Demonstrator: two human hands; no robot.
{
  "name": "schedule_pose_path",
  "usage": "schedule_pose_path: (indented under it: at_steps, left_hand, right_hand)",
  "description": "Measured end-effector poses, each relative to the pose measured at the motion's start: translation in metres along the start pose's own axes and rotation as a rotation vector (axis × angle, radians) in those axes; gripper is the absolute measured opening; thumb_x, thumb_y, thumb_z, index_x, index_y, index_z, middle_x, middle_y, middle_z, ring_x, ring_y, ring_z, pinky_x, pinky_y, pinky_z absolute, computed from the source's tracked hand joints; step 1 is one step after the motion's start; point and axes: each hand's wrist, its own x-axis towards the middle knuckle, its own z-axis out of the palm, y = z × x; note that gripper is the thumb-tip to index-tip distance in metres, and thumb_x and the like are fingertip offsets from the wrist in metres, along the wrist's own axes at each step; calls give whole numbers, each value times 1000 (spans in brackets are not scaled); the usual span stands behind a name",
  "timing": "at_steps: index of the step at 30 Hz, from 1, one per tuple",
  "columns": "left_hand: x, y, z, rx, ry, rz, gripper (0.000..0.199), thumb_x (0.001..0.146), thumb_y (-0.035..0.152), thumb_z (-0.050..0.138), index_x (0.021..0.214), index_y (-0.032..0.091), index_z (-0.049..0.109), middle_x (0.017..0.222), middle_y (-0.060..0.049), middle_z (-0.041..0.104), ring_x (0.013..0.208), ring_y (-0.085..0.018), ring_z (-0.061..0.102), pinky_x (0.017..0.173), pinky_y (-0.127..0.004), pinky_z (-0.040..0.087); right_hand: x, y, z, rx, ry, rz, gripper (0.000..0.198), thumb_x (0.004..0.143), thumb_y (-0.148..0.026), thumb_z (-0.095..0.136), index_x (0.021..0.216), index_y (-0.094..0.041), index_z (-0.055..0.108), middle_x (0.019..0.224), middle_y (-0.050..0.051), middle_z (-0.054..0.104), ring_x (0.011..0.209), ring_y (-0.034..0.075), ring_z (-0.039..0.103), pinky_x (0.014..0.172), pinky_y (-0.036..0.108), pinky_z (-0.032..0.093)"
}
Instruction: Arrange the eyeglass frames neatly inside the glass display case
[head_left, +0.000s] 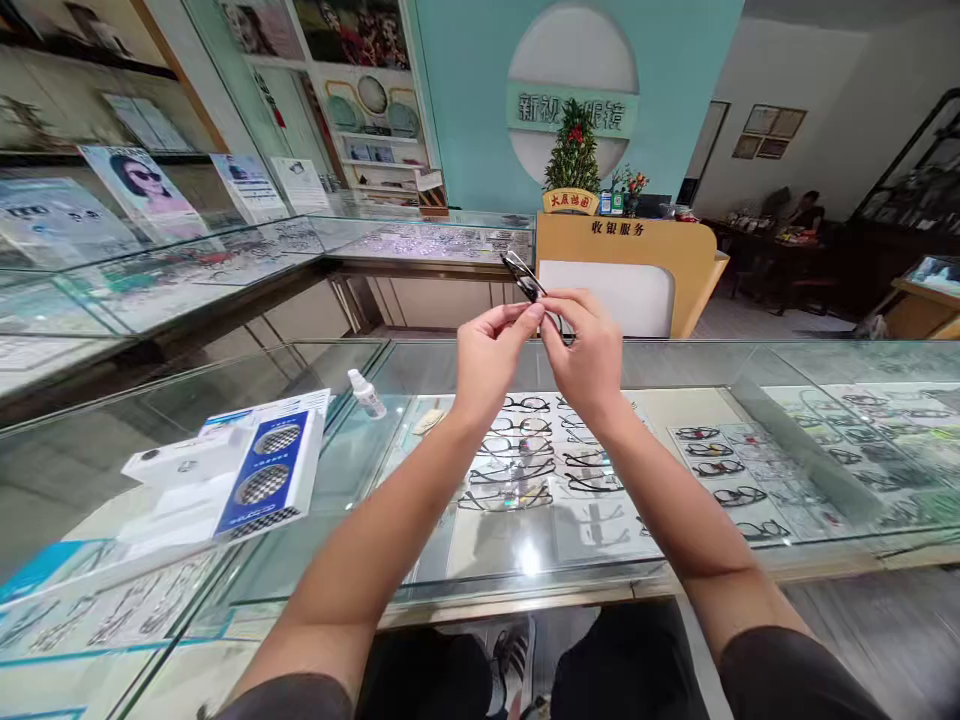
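Up at chest height, both hands are meeting over the glass display counter (675,365). The left hand (489,350) is pinching with thumb and fingertips closed on a pair of thin black-framed spectacles (525,277), and the right hand (590,350) is curling its fingers around the same pair from the other side, so the two hands are touching at the fingertips. The spectacles are sticking up and away from the fingers, tilted to the left, well above the counter top. Under the glass, rows of dark-rimmed glasses on white trays (525,460) are lying directly below the forearms. To the left, a small clear spray bottle with a white cap (367,392) is lying on the glass, near a blue and white printed box (271,472). Beyond the hands, an orange cashier desk (645,250) is standing against a teal wall.
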Motion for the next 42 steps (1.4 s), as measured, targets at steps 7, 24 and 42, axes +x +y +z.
schedule_pose_path:
  at_steps: [7, 24, 42]
  left_hand:
    - [15, -5, -12, 205, -61, 51, 50, 93, 62, 79, 111, 16, 84, 90, -7, 73, 74, -16, 57, 72, -29, 46]
    - [64, -110, -11, 1434, -864, -232, 21, 104, 37, 83, 103, 16, 79, 105, -6, 78, 105, -23, 74, 107, -46, 59]
    - [31, -65, 2, 1550, -759, -148, 52, 108, 50, 70, 144, 14, 77, 124, -17, 79, 129, -38, 71, 110, -47, 50]
  right_hand:
    - [6, -4, -32, 33, -171, 81, 20, 114, -36, 65, 103, -23, 75, 121, 10, 76, 112, 29, 71, 96, 41, 59]
    - [-119, 144, -134, -286, -194, 842, 55, 95, -16, 62, 59, -22, 21, 63, -4, 15, 66, 15, 16, 63, 35, 18]
    - [-126, 156, -134, -208, -222, 866, 53, 89, -9, 64, 59, -22, 23, 65, -5, 14, 66, 13, 14, 62, 36, 14]
